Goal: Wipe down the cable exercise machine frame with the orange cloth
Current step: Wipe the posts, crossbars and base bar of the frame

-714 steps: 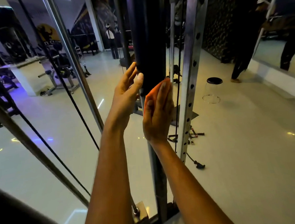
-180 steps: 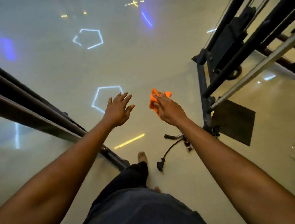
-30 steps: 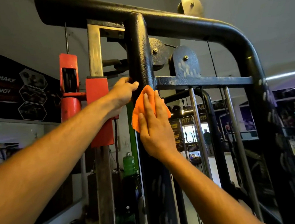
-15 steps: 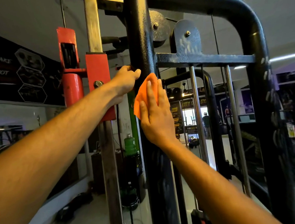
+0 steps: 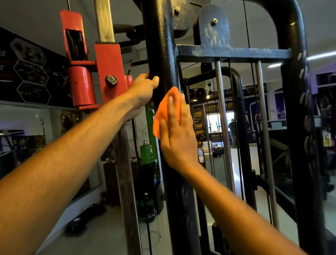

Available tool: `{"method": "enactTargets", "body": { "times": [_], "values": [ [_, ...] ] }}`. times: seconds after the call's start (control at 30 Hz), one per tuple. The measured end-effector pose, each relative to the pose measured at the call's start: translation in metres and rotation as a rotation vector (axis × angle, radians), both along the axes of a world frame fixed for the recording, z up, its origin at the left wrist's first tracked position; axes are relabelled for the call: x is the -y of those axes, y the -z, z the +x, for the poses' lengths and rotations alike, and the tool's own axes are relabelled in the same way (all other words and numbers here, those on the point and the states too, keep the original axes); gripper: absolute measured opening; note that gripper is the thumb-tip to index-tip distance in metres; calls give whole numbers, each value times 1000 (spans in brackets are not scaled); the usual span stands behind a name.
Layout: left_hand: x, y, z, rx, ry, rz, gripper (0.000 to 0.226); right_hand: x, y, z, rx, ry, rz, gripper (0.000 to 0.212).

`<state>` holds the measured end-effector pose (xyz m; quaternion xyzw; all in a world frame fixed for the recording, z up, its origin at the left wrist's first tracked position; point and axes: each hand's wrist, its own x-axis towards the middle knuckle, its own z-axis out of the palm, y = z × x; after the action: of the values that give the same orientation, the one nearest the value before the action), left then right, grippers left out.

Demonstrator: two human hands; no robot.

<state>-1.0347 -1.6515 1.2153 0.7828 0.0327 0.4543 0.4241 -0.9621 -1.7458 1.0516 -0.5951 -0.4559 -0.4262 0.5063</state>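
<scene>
Mid-wipe on the black upright post (image 5: 164, 40) of the cable machine frame; my right hand (image 5: 178, 134) lies flat on the orange cloth (image 5: 162, 112), fingers straight and close together, palm pressing the cloth against the near face of the post, just below the joint where the crossbar (image 5: 235, 54) runs off to the right; cloth shows above and to the left of my fingers, the rest hidden under the hand; my left hand (image 5: 142, 90) grips the left edge of the same post a little higher, fingers curled round behind it, thumb on the near side, likely to steady me; red bracket (image 5: 109, 72) sits just left of that hand, touching or not I cannot tell; step in hand looks like the upper stretch of this post; next move, I judge, calls for firm flat pressure along the post, with the lower post, the crossbar and the right-hand curved upright (image 5: 296, 83) probably still to do.
</scene>
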Motion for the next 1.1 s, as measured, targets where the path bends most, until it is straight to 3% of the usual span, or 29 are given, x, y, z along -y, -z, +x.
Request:
{"method": "enactTargets", "body": {
  "times": [0.13,0.37,0.47,0.63,0.9,1.1],
  "values": [
    [-3,18,1,-11,-9,-8,38,4,80,-8,-54,10,-52,68],
    [3,16,-5,-43,33,-53,11,-14,-11,-11,-101,82,72,75],
    [2,22,-6,-45,33,-32,17,-11,16,-13,-72,93,66,77],
    [-6,47,-6,-35,69,-27,49,-2,112,-17,-117,63,-10,80],
    [-1,83,-6,14,153,-72,43,-7,40,-10,-61,57,77,83],
    [-5,118,0,75,159,-87,49,-3,133,-14,-111,87,-40,76]
  ]
}}
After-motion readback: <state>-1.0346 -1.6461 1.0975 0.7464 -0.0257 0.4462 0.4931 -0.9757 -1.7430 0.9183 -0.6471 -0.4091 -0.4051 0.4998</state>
